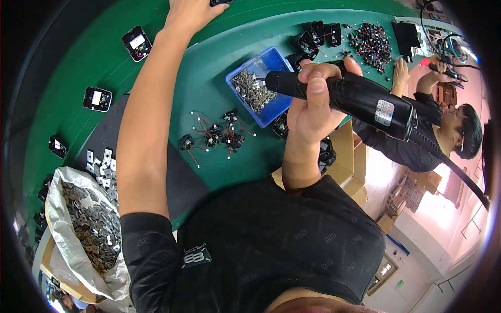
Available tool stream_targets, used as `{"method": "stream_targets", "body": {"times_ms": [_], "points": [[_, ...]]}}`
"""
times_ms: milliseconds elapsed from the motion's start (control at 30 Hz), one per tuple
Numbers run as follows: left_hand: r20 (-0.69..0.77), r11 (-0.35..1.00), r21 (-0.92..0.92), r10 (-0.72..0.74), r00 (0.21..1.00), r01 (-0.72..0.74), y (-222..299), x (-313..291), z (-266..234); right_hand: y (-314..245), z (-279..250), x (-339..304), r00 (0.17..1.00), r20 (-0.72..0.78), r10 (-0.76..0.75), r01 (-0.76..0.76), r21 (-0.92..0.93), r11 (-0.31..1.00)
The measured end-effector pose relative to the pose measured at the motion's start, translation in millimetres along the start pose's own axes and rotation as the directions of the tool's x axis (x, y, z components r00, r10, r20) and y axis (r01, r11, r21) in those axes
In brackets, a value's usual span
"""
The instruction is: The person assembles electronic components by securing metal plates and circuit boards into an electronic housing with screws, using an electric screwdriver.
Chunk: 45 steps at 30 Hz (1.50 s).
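My right hand [318, 99] is wrapped round a black electric screwdriver [365, 101], whose cable runs off to the lower right. Its thin bit points left over a blue bin [282, 61] of small silvery screws [250, 91]. At the far edge of the view, my left hand [190, 15] grips a small black plastic casing [221, 2]. The frame cuts off most of that casing and some of the fingers. On the green mat lie several black parts with red wires [214, 134], between my forearms.
Open casings [136, 44] with white labels line the left of the green bench. A white sack [65, 250] of metal plates stands lower left. Black components [370, 46] are heaped far right. A cardboard box [349, 156] and a co-worker [422, 130] are at right.
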<state>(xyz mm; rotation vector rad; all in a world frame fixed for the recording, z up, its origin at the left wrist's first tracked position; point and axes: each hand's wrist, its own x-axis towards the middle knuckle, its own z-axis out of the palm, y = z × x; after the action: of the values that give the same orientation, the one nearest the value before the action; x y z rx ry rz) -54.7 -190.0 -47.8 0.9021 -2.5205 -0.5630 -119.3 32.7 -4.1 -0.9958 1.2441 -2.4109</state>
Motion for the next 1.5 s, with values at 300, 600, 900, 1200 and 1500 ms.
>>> {"method": "stream_targets", "body": {"times_ms": [300,600,900,1200,1500], "points": [[-0.24,0.997,-0.079,-0.005,0.971,-0.015,16.7,-172.9,-49.6,-16.1,6.8,-9.1,0.998,0.057,0.023,-0.027,0.082,0.996],[-0.221,0.953,-0.093,-0.302,0.927,0.288,39.5,-329.8,-65.3,-14.7,6.2,-21.9,0.965,0.254,0.061,-0.113,0.195,0.974],[-0.009,0.884,-0.236,-0.418,0.908,0.405,15.2,-336.2,-127.3,-20.8,19.5,-37.7,0.933,0.336,0.132,-0.219,0.236,0.947],[-0.29,0.771,0.239,-0.523,0.801,0.59,-46.3,-306.9,-128.6,-30.9,27.9,-52.1,0.872,0.475,0.118,-0.269,0.265,0.926],[-0.283,0.903,-0.135,-0.43,0.858,0.408,-0.6,-307.1,-119.5,-29.7,31.5,-59.8,0.858,0.494,0.139,-0.313,0.289,0.905]]}}
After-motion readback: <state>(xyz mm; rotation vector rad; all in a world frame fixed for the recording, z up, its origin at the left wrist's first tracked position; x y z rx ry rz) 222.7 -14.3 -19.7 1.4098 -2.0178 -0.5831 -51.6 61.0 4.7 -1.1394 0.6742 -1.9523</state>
